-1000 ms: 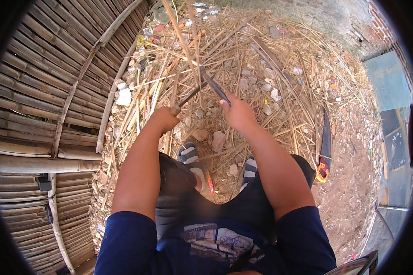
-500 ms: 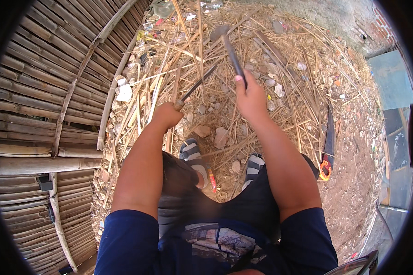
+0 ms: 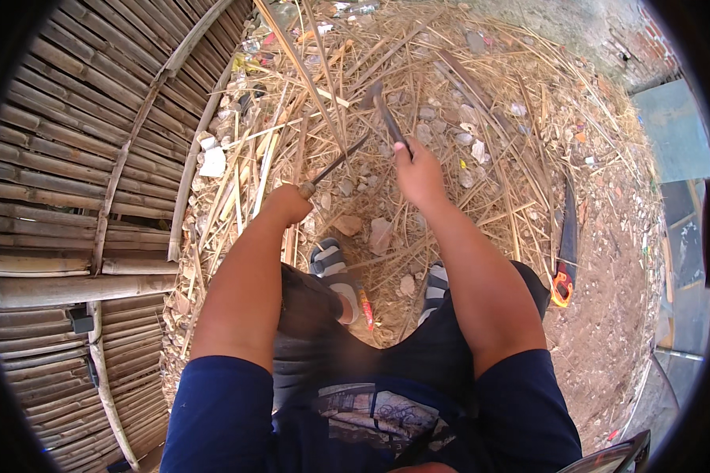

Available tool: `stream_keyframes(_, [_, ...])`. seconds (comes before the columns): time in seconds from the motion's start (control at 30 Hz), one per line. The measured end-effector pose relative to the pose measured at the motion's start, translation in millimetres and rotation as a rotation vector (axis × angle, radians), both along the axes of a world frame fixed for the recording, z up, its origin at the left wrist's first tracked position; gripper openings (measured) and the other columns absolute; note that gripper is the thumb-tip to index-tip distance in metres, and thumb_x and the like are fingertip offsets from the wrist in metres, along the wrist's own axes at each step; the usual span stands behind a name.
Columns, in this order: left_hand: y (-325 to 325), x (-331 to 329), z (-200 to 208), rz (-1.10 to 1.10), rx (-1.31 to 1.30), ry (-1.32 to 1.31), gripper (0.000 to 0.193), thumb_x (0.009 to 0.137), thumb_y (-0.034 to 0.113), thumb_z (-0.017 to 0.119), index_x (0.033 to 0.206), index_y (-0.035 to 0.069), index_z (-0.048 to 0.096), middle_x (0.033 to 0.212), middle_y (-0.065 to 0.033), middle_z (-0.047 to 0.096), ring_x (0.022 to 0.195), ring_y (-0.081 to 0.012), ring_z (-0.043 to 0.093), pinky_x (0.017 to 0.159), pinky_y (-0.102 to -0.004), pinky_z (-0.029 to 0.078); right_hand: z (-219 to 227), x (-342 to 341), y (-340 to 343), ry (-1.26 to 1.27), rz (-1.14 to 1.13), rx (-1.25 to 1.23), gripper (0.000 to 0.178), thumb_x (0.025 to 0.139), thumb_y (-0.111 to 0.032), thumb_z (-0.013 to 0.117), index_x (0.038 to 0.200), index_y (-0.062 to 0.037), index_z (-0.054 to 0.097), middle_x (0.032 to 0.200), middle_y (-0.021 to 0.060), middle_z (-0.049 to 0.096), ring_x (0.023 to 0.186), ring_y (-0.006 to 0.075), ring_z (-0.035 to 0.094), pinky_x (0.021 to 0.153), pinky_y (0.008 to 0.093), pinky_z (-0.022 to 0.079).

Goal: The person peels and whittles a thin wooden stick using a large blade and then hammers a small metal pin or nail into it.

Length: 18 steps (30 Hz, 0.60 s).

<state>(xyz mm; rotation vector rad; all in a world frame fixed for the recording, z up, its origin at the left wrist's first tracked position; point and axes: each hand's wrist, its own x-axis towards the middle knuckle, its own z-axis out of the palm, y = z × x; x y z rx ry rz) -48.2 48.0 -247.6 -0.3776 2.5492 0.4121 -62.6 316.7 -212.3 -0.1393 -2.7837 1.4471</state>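
My left hand [image 3: 289,204] is closed around the wooden handle of a knife [image 3: 341,163], whose dark blade points away and to the right. Two long split bamboo strips [image 3: 301,67] slant up from near the blade, and their lower ends meet close to it. Whether the blade is lodged in them I cannot tell. In my right hand [image 3: 420,175] is the dark handle of a hammer [image 3: 388,118]. Its head is just beyond the blade's tip, apart from it as far as I can see.
Bamboo slivers, straw and stones [image 3: 380,235] litter the ground around my sandalled feet [image 3: 333,264]. A handsaw [image 3: 566,236] with an orange handle lies to the right. On the left stands a bamboo slat wall [image 3: 63,181]; blue-grey panels [image 3: 674,130] are at far right.
The hammer has come down toward the knife, its head lower and slightly left. My left hand and the knife have dropped a little. The bamboo strips' upper ends have swung left.
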Motion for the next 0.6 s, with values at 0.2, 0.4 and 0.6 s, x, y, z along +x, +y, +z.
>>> stream_keyframes(0.2, [-1,-36,4,0.022,0.029,-0.093,0.036,0.08,0.025,0.066,0.088,-0.01,0.069,0.077,-0.0207,0.07,0.06,-0.0291,0.071,0.057,-0.0401,0.058,-6,-7,2,0.215,-0.121,-0.142,0.039,0.102,-0.032,0.05,0.126,-0.0034,0.058,0.085,0.023,0.069,0.079,0.0391,0.068,0.072,0.047,0.051])
stream_keyframes(0.4, [-2,-39,-19,0.08,0.118,-0.016,0.036,0.08,0.025,0.067,0.088,-0.01,0.069,0.077,-0.0205,0.071,0.061,-0.0288,0.071,0.058,-0.0394,0.058,-13,-12,-2,0.278,-0.123,-0.166,0.039,0.102,-0.032,0.05,0.127,-0.0033,0.057,0.081,0.0219,0.068,0.075,0.0381,0.068,0.07,0.0458,0.051])
stream_keyframes(0.6, [-7,-42,-37,0.155,0.192,-0.019,0.036,0.078,0.025,0.067,0.091,-0.009,0.07,0.078,-0.0224,0.07,0.063,-0.03,0.071,0.06,-0.0396,0.057,-50,-11,-14,-0.021,0.071,0.091,0.039,0.102,-0.033,0.047,0.127,-0.0053,0.058,0.09,0.0237,0.069,0.083,0.0422,0.068,0.076,0.0505,0.052])
